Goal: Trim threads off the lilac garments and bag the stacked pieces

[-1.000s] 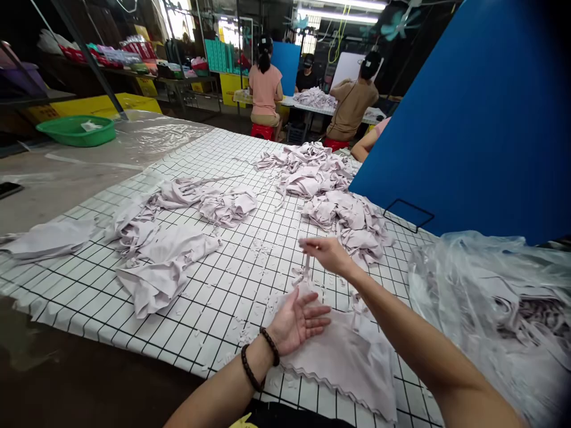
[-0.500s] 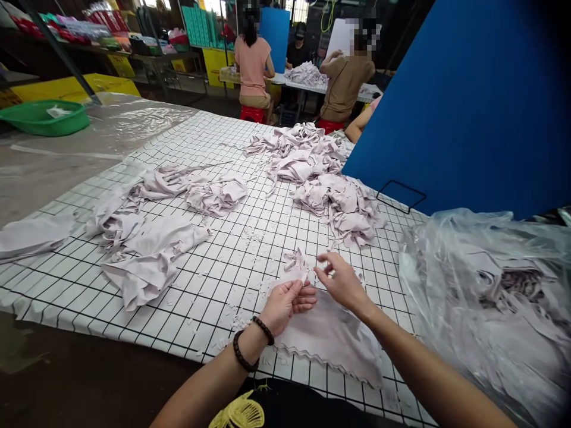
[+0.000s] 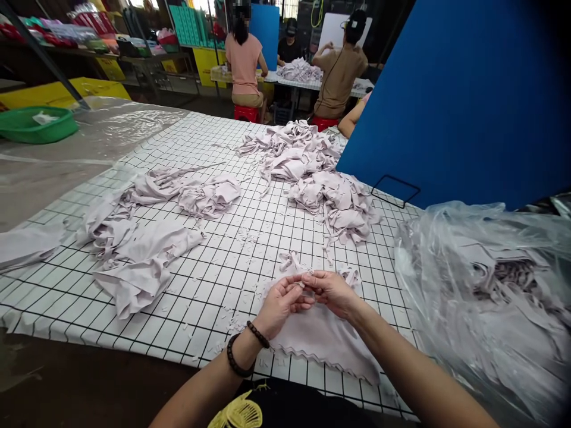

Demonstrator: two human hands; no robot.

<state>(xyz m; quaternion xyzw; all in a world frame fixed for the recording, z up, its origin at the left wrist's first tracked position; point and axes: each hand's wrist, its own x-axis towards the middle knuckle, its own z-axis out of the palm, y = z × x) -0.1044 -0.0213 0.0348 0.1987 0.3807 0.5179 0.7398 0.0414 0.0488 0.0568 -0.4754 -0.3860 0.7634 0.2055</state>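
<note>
A pale lilac garment with thin straps and a wavy hem lies flat on the grid-patterned table cover in front of me. Over its upper edge, my left hand, with two dark bead bracelets on the wrist, is closed in a pinch on a garment strap. My right hand meets it fingertip to fingertip, also pinching at the strap. The fingers hide most of what they grip. A looped strap end rests on the cloth just beyond the left hand.
Crumpled garments lie in a left heap and a far heap. Small pale scraps are scattered between. A clear plastic bag of garments sits right, below a blue board. Several people work beyond; a green basin stands left.
The right hand came down from holding a strap raised, opened, then closed against the left fingertips. My left hand went from open palm to a pinch. The view shifted slightly.
</note>
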